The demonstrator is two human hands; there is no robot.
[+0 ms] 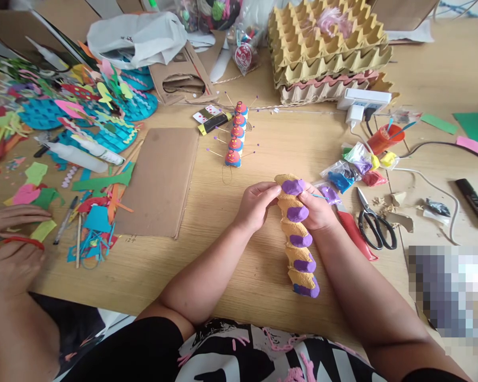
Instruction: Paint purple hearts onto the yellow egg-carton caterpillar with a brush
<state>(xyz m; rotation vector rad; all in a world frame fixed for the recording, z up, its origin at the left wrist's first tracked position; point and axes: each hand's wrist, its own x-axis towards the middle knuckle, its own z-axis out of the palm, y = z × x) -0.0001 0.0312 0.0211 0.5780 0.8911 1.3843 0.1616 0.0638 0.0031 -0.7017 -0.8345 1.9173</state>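
Note:
A yellowish strip of egg carton point(292, 228), its several bumps capped with purple clay, is held over the table's front part. My left hand point(257, 206) is closed on its far end, thumb against the top bump. On the other side, my right hand point(317, 208) pinches a thin blue stick point(318, 196) close to the strip's far end; its lower fingers are partly hidden behind the strip. Beyond my hands stands a finished-looking row of red and blue bumps point(236, 135) with painted faces and pin-like sticks.
Scissors point(369, 220), a red-handled knife-like tool point(354, 233) and bagged clay point(340, 180) lie right. Cardboard point(159, 180), paper scraps and blue decorated pieces point(103, 138) lie left. Egg trays point(330, 58) are stacked behind. A co-worker's hands point(14, 254) hold red scissors at far left.

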